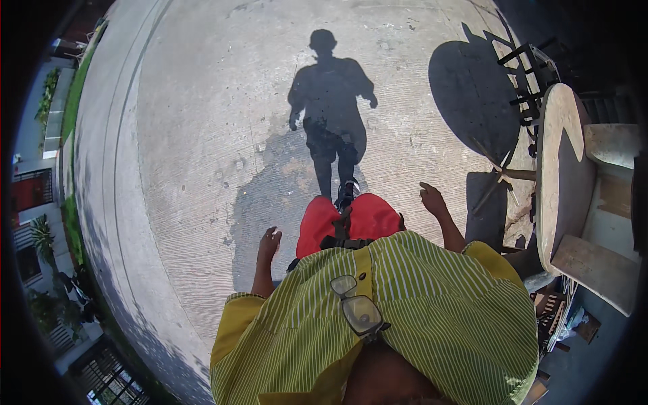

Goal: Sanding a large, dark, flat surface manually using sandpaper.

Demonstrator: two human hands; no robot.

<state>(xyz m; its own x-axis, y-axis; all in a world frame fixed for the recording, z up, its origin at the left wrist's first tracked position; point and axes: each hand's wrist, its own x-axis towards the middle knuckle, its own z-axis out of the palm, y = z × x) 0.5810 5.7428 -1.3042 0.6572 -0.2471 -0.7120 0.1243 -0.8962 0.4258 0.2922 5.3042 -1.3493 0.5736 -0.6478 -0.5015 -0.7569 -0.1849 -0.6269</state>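
My left hand [269, 246] hangs beside my left thigh, over a dark patch of the concrete. Its fingers are loosely bent and apart, and I see nothing held in it. On the other side my right hand [433, 199] swings a little forward of my hip, with a finger stretched out and no object in it. Neither hand touches anything. Between them are my red shorts [364, 219] and one dark shoe [347, 191]. A pair of eyeglasses [362, 315] hangs on the front of my green striped shirt [432, 304].
To my right, a round tabletop [563, 162] stands on edge beside a star-shaped base [503, 172]. Wooden boards [597, 270] and stacked scraps [550, 314] lie near it. Ribbed concrete [202, 135] stretches ahead, with my shadow [327, 101] on it. A grass strip [74, 108] and houses line the left.
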